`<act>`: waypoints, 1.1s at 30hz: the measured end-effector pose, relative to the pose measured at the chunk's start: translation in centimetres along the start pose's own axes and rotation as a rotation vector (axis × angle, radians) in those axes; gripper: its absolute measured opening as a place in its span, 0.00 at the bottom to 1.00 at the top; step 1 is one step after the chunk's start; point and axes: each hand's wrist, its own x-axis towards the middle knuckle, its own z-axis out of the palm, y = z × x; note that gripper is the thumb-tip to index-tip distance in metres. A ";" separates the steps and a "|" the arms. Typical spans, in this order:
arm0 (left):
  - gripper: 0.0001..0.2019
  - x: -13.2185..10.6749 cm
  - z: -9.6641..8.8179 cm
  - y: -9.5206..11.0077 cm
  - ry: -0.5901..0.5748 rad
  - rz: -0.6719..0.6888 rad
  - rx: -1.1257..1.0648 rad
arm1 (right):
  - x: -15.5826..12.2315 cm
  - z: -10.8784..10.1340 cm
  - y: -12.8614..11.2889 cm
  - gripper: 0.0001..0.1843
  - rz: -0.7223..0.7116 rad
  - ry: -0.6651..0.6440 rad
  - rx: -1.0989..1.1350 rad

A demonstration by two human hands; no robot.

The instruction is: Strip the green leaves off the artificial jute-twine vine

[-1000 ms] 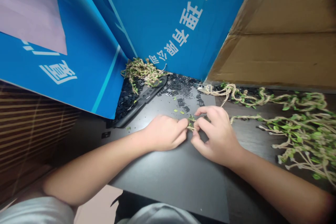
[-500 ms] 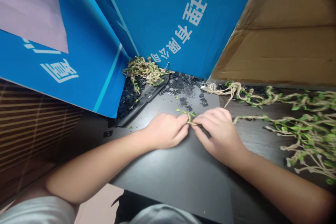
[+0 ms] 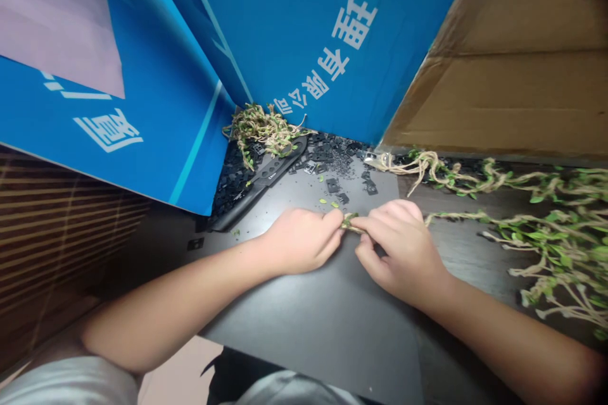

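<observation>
Over the grey board [image 3: 304, 310], my left hand [image 3: 306, 240] pinches a leafy twine garland [image 3: 350, 223] between thumb and forefinger. My right hand [image 3: 403, 250] grips the same beige twine just to the right, its thumb and fingers closed round it. A small bit of twine and green leaf shows between the two hands. From behind my right hand the strand [image 3: 451, 216] runs right toward a heap of leafy twine [image 3: 560, 240]. Loose green leaves [image 3: 329, 204] lie just beyond my fingertips.
Blue cardboard panels [image 3: 294, 25] with white characters stand behind and left; a brown carton [image 3: 522, 95] stands at the right. In the corner lie a black knife-shaped tool [image 3: 261, 186], a tangled twine bundle [image 3: 261, 126] and scattered black plastic pieces [image 3: 332, 185].
The fingers of my right hand have shifted slightly along the twine, and a little more of it shows between my hands. My left hand keeps its pinch.
</observation>
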 end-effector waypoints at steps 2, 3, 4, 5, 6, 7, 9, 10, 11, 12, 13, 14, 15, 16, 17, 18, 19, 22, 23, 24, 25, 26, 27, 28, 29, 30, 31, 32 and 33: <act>0.12 0.0 0.0 0.0 -0.007 0.004 0.000 | 0.0 0.0 0.0 0.10 0.009 -0.011 -0.001; 0.12 0.0 0.0 0.0 -0.012 0.004 -0.002 | 0.0 0.0 0.0 0.09 0.015 -0.019 -0.001; 0.12 0.1 -0.1 -0.1 -0.015 0.003 -0.003 | 0.0 0.1 0.1 0.06 0.018 -0.025 -0.001; 0.12 0.1 -0.1 -0.1 -0.018 0.002 -0.002 | -0.1 0.1 0.2 0.05 0.018 -0.031 0.001; 0.12 0.1 -0.1 -0.1 -0.021 0.002 0.001 | -0.1 0.2 0.3 0.04 0.016 -0.035 0.004; 0.12 0.1 -0.1 -0.1 -0.025 0.001 0.007 | -0.1 0.3 0.4 0.04 0.012 -0.036 0.006; 0.12 0.1 -0.1 -0.1 -0.031 0.001 0.018 | -0.2 0.4 0.6 0.04 0.006 -0.033 0.010; 0.12 0.1 -0.1 -0.1 -0.034 0.000 0.021 | -0.2 0.4 0.7 0.04 0.006 -0.032 0.011; 0.13 0.1 -0.1 -0.1 -0.035 -0.002 0.023 | -0.2 0.5 0.7 0.05 0.005 -0.034 0.012; 0.13 0.1 0.0 -0.1 -0.034 -0.005 0.024 | -0.2 0.5 0.7 0.05 0.002 -0.036 0.011; 0.13 0.1 0.0 -0.1 -0.029 -0.011 0.023 | -0.2 0.5 0.7 0.05 -0.004 -0.036 0.008; 0.13 0.1 0.0 0.0 -0.022 -0.018 0.021 | -0.2 0.5 0.7 0.05 -0.010 -0.036 0.004; 0.13 0.1 0.0 0.0 -0.014 -0.026 0.019 | -0.2 0.5 0.7 0.06 -0.015 -0.035 0.001; 0.13 0.1 0.0 0.0 -0.006 -0.033 0.016 | -0.2 0.5 0.7 0.07 -0.019 -0.030 -0.001; 0.13 0.1 -0.1 0.0 0.000 -0.037 0.015 | -0.2 0.5 0.6 0.08 -0.020 -0.024 -0.001; 0.13 0.1 -0.1 0.0 0.002 -0.041 0.015 | -0.2 0.6 0.6 0.09 -0.020 -0.017 0.002; 0.13 0.1 -0.1 0.0 0.001 -0.041 0.016 | -0.2 0.6 0.6 0.11 -0.018 -0.015 0.007; 0.12 0.2 -0.2 -0.1 -0.011 -0.035 0.015 | -0.2 0.5 0.5 0.10 -0.004 -0.023 0.022; 0.13 0.2 -0.2 -0.1 -0.015 -0.031 0.013 | -0.2 0.5 0.5 0.07 0.003 -0.035 0.025; 0.13 0.2 -0.2 -0.2 -0.019 -0.028 0.011 | -0.2 0.5 0.5 0.05 0.010 -0.047 0.026; 0.13 0.2 -0.2 -0.2 -0.024 -0.024 0.010 | -0.2 0.5 0.5 0.03 0.015 -0.057 0.025; 0.13 0.2 -0.3 -0.2 -0.030 -0.022 0.011 | -0.2 0.5 0.6 0.04 0.020 -0.062 0.025; 0.13 0.2 -0.3 -0.2 -0.036 -0.018 0.012 | -0.2 0.6 0.7 0.05 0.021 -0.065 0.029; 0.13 0.2 -0.3 -0.2 -0.041 -0.016 0.015 | -0.2 0.6 0.8 0.05 0.020 -0.064 0.038; 0.13 0.2 -0.2 -0.2 -0.044 -0.013 0.017 | -0.3 0.7 0.9 0.05 0.016 -0.060 0.052; 0.13 0.2 -0.2 -0.2 -0.047 -0.012 0.020 | -0.3 0.7 1.0 0.04 0.008 -0.056 0.066; 0.13 0.2 -0.2 -0.2 -0.049 -0.012 0.022 | -0.3 0.8 1.0 0.04 -0.002 -0.054 0.077; 0.13 0.3 -0.2 -0.2 -0.049 -0.014 0.023 | -0.4 0.8 1.1 0.04 -0.012 -0.053 0.083; 0.14 0.3 -0.1 -0.2 -0.051 -0.017 0.021 | -0.4 0.8 1.1 0.05 -0.020 -0.050 0.085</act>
